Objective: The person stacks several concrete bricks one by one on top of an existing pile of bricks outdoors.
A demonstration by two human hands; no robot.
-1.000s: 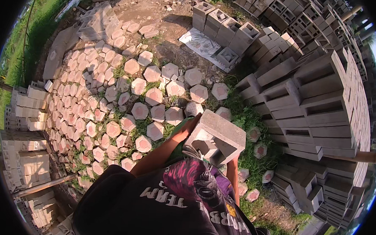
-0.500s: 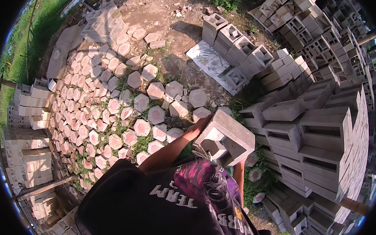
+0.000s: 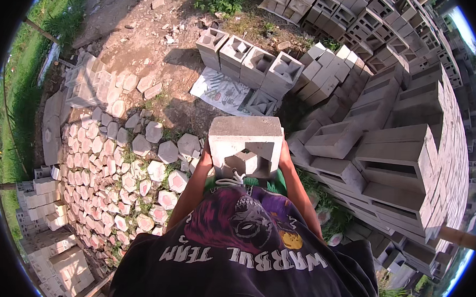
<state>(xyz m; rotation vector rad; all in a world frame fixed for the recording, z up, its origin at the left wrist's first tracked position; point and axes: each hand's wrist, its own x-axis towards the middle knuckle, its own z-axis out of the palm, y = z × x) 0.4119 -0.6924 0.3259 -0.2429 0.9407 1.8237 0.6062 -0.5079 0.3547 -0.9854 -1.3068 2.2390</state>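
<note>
A grey hollow concrete block [image 3: 244, 126] is held up in front of my waist, its open hollow facing me. My left hand [image 3: 206, 156] is pressed to its left side, with the fingers partly hidden behind it. On the opposite side, my right hand [image 3: 284, 152] grips the block, and most of its fingers are also out of sight. Just beyond the held block, a row of several hollow blocks [image 3: 232, 54] stands on the ground. A single low block [image 3: 262, 103] lies at the near right end of that row, beside a white printed sheet [image 3: 211, 88].
Hexagonal pavers [image 3: 141, 145] cover the ground to the left, with grass between them. Tall stacks of concrete blocks [image 3: 388, 151] rise close on my right. A smaller block pile [image 3: 88, 81] stands at the far left. Bare dirt [image 3: 141, 41] with rubble lies ahead.
My body and view have turned right, so the block row now appears straight ahead. The held block has gone from tilted to nearly square in front of me, still between both hands.
</note>
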